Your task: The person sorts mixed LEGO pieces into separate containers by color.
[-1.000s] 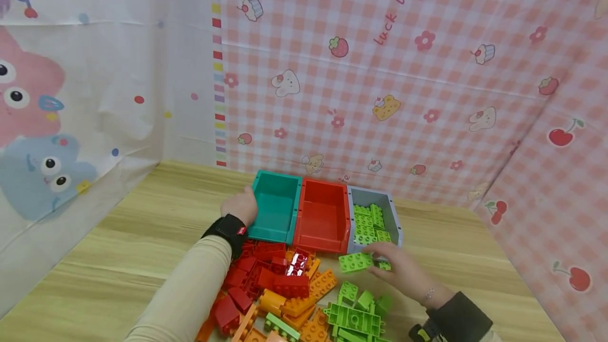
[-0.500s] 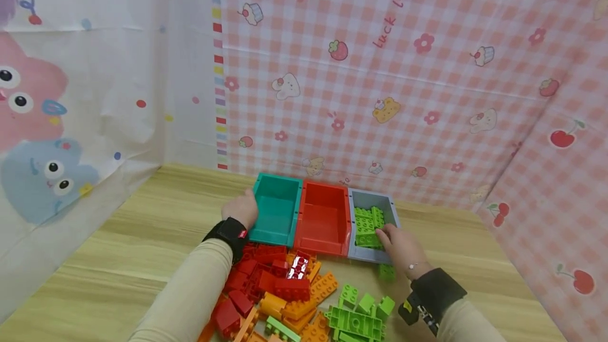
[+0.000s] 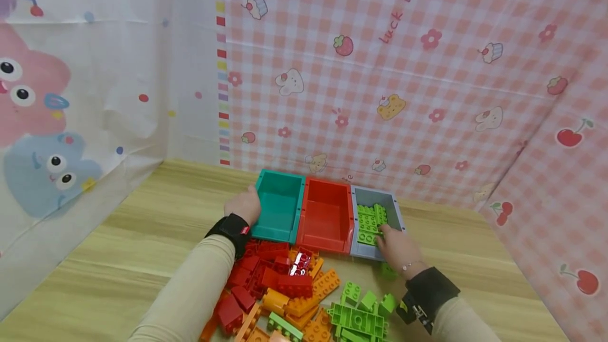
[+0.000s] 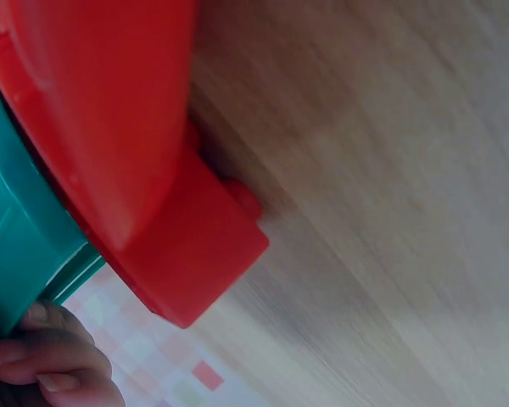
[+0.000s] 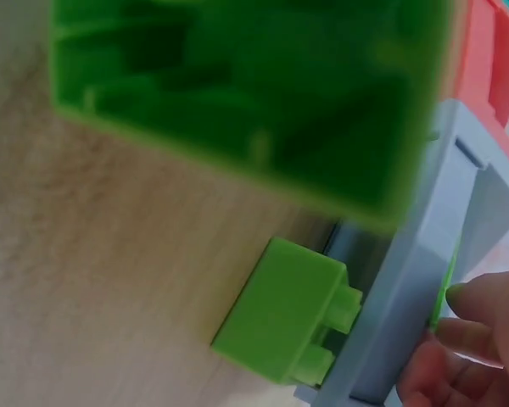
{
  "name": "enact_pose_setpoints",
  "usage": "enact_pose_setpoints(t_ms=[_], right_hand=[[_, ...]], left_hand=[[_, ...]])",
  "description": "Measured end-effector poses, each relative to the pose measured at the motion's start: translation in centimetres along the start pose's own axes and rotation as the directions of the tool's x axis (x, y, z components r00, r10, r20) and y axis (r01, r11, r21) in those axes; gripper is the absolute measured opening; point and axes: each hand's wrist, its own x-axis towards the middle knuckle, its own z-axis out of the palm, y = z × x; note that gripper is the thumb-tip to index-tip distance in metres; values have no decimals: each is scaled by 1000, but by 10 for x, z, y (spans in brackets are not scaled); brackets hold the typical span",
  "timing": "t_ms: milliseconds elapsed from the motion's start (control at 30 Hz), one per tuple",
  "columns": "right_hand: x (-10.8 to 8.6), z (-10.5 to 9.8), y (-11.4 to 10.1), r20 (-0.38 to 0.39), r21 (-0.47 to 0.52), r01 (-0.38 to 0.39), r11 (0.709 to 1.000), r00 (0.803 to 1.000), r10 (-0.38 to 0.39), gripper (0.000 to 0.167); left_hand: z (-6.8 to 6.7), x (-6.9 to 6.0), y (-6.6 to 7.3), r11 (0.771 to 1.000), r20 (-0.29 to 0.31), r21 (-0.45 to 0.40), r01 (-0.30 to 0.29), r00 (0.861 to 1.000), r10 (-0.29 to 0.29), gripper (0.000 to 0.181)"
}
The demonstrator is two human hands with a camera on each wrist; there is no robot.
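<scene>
And over at the grey bin (image 3: pixel 393 206), the right hand (image 3: pixel 398 249) reaches across the front right corner, thumb and fingertips drawn close together at a green brick (image 3: pixel 368 238) — whether they pinch it or merely touch it, I can't tell. That brick lies inside the bin, in front of more green bricks (image 3: pixel 371 216) packed studs-up.

Across the way, the left hand (image 3: pixel 243 207) has its fingers curled on the outer side of the teal bin (image 3: pixel 277 202), gripping it as if to steady the row. That teal bin and the red bin (image 3: pixel 325 223) beside it show bare floors.

So the step in hand looks to be placing green by colour, and it seems well along. If so, the next move calls for letting this piece lie flat, then going for the stray green block (image 3: pixel 388 270) just in front of the grey bin, or the loose green pieces (image 3: pixel 357 321) lower on the worktop (image 3: pixel 109 247). The red pile (image 3: pixel 239 273) and orange pieces (image 3: pixel 301 307) wait mixed together, so fingers will need to pick carefully there.

Any writing? "luck life" runs up the checked backdrop (image 3: pixel 361 88) — plain enough. The left wristband (image 3: pixel 229 232) carries a red tag, too small to read.
</scene>
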Motion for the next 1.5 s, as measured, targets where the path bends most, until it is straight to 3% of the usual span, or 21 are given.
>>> enact_pose_setpoints(t_ms=[200,300,367,433,500,600,667,733,800,867,967,1067,1200,1367,1433,1500], right_hand=[[-14,-7,2,-79,119,95,988,993,-86,26],[-29,-19,-2,-14,217,152,964,988,-152,16],[-40,-26,-4,56,286,208,935,971,-233,10],[-54,-31,-6,120,354,267,896,938,-326,8],[-67,-34,-9,164,419,328,847,890,-426,6],[-86,-37,-20,279,545,294,785,820,-501,6],[-97,-36,-28,341,613,264,745,762,-550,8],[-106,-33,-35,394,647,235,725,712,-582,13],[-113,-28,-39,392,645,277,713,681,-619,17],[-118,-23,-42,373,607,337,720,679,-633,22],[-123,-18,-45,357,543,377,751,706,-612,26],[-126,-17,-48,354,503,372,781,735,-578,28],[-126,-17,-48,362,496,356,792,744,-561,27],[-123,-13,-40,340,577,351,738,718,-608,19],[-122,-13,-36,314,629,344,697,708,-633,15],[-122,-15,-32,292,691,306,655,710,-640,11]], left_hand=[[0,5,-2,1000,10,3,0,1000,0,35],[0,6,-3,1000,5,2,-1,1000,1,35],[0,7,-4,1000,-3,5,-2,1000,2,34],[1,7,-5,1000,-6,9,-1,1000,1,34],[1,6,-5,1000,-6,9,-1,1000,1,33],[0,5,-5,1000,0,7,-5,1000,5,33],[-2,5,-5,1000,3,7,-2,1000,2,33],[-3,6,-4,1000,5,8,1,1000,-1,33],[-3,7,-4,1000,6,7,5,1000,-5,33],[-4,8,-4,1000,7,11,4,1000,-5,33],[-3,9,-4,1000,6,16,1,1000,-1,34],[-3,10,-4,1000,1,23,-1,1000,1,34],[-2,8,-3,1000,-7,13,4,1000,-4,33],[2,7,-3,1000,0,19,-4,1000,4,32],[4,6,-4,1000,9,20,-4,1000,4,31],[3,5,-2,1000,19,11,3,1000,-3,31]])
